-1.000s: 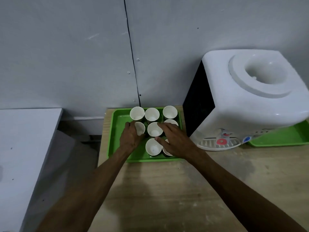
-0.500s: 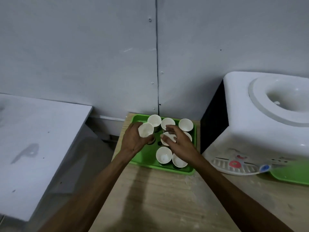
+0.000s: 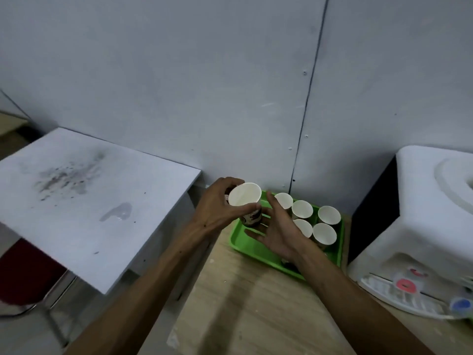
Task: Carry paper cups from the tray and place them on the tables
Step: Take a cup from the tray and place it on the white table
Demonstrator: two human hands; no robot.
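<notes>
The left hand [image 3: 217,210] holds 1 paper cup [image 3: 245,198] lifted clear above the far-left corner of the green tray [image 3: 252,243]. Its grip is closed around the cup: fingers curl over the far side of the rim, the thumb crosses the near side. The cup is tilted, its white mouth facing the camera; a dark printed band shows on its lower wall.

The right hand [image 3: 277,228] is just beside that cup, on its right. Its grip is released: fingers are straight and spread, palm turned toward the cup. Whether the fingertips touch the cup's base cannot be told.

The tray lies on the wooden desk [image 3: 256,311], against the grey wall [image 3: 179,73]. In it stand 5 visible cups [image 3: 302,209], upright, white mouths up, packed close together in the far-right part. The near-left part of the tray floor is bare green. A dark item by the right wrist at the tray's near edge is too obscured to identify.

To the left, apart from the wooden desk, stands a white desk [image 3: 76,201]. Its top carries a dark speckled stain at the far side and a small wet patch near the middle. A red seat [image 3: 23,275] shows below its near edge.

At the right edge, a white water dispenser [image 3: 419,221] with a black side panel stands beside the tray; red and blue taps are visible above its drip grille.
</notes>
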